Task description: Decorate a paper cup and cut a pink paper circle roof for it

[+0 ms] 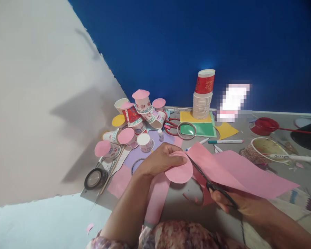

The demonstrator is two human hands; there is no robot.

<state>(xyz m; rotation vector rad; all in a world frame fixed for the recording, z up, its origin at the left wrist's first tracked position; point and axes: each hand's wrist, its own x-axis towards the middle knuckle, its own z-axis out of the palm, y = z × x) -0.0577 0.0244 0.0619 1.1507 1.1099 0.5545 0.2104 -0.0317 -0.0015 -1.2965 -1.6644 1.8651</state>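
My left hand (pixel 166 158) pinches a round pink paper piece (pixel 180 173) between thumb and fingers. In my right hand (pixel 230 200) are black-handled scissors (pixel 209 185), whose blades point up and left to the edge of the round piece. A larger pink sheet (pixel 223 169) extends to the right from the blades, above my right hand. Under my left forearm lies a strip of pink paper (pixel 158 200). Small red scraps (pixel 193 199) are on the grey table (pixel 197 216) below the scissors.
Decorated paper cups with pink tops (pixel 140 94) cluster at the left. A cup stack (pixel 202 103) stands at the back. Markers (pixel 225 141), red-handled scissors (pixel 172 126), a tape roll (pixel 93 178), a glue stick (pixel 160 135) and a rope-wrapped container (pixel 264 150) lie around.
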